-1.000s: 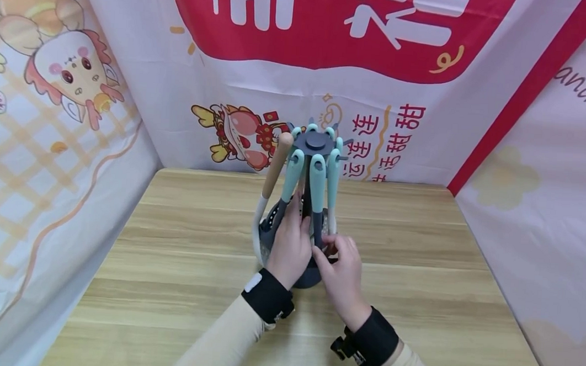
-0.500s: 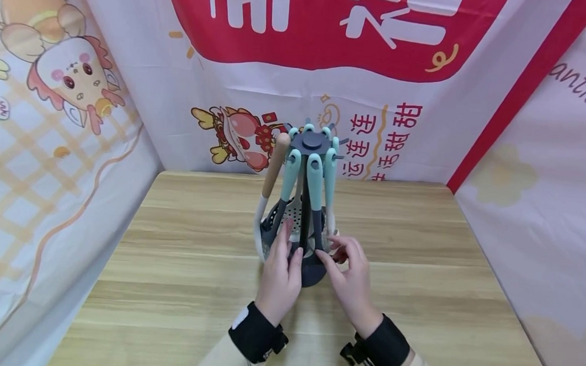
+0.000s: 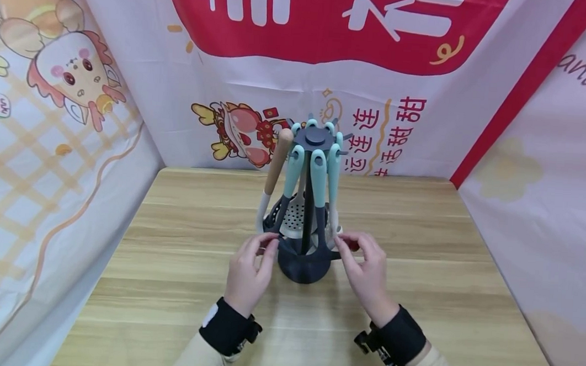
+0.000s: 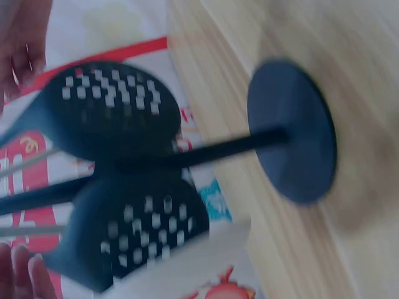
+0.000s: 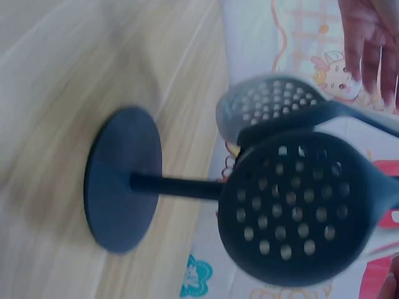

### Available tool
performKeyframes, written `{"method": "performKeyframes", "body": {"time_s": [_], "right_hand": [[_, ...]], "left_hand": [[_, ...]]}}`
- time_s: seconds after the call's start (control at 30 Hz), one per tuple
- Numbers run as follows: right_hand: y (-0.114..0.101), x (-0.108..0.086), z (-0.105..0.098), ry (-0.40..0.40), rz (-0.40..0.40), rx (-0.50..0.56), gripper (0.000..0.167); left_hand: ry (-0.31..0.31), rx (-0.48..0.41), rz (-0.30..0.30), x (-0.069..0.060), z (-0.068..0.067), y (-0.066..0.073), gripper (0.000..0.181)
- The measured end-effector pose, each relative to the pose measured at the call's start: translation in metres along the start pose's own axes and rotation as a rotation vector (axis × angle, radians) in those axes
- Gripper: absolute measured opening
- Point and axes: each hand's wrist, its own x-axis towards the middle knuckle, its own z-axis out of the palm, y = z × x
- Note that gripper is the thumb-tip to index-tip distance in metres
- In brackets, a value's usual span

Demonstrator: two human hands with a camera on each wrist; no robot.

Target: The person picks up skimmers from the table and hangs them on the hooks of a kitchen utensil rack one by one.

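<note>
A dark utensil stand (image 3: 303,269) holds several hanging kitchen utensils with teal handles (image 3: 318,179). One wooden-handled utensil (image 3: 277,163) hangs at its left. Behind the post is a pale skimmer (image 3: 293,215). My left hand (image 3: 249,272) is beside the left utensils' lower ends, thumb and fingers bent near their edge. My right hand (image 3: 365,272) is at the right side, fingertips close to the lower ends there. Dark perforated heads (image 4: 115,115) fill the left wrist view; a dark skimmer (image 5: 293,208) fills the right wrist view. No grip on a utensil shows.
The stand's round base sits on a wood-grain table (image 3: 193,288). A printed cloth (image 3: 168,99) hangs behind and at both sides. Utensil hooks stick out around the stand's top disc (image 3: 316,134).
My left hand has drawn back from among the utensils to their left side. My right hand has shifted slightly right. The front dark utensil's head now faces differently, and more of the base shows.
</note>
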Motion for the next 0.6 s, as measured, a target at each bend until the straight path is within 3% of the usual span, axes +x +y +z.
{"method": "performKeyframes", "body": {"time_s": [0.13, 0.23, 0.47, 0.6], "right_hand": [[0.006, 0.009, -0.010, -0.010, -0.030, -0.057, 0.011], [0.012, 0.015, -0.018, -0.013, -0.047, -0.102, 0.010], [0.029, 0.028, -0.042, -0.027, -0.060, -0.213, 0.011], [0.038, 0.032, -0.053, -0.078, -0.039, -0.306, 0.022]], "left_hand": [[0.036, 0.075, 0.071, 0.011, -0.015, -0.010, 0.007], [0.039, 0.130, 0.092, 0.017, -0.028, -0.017, 0.006], [0.010, 0.294, 0.179, 0.029, -0.056, -0.034, 0.012], [-0.040, 0.396, 0.214, 0.032, -0.070, -0.045, 0.025]]}}
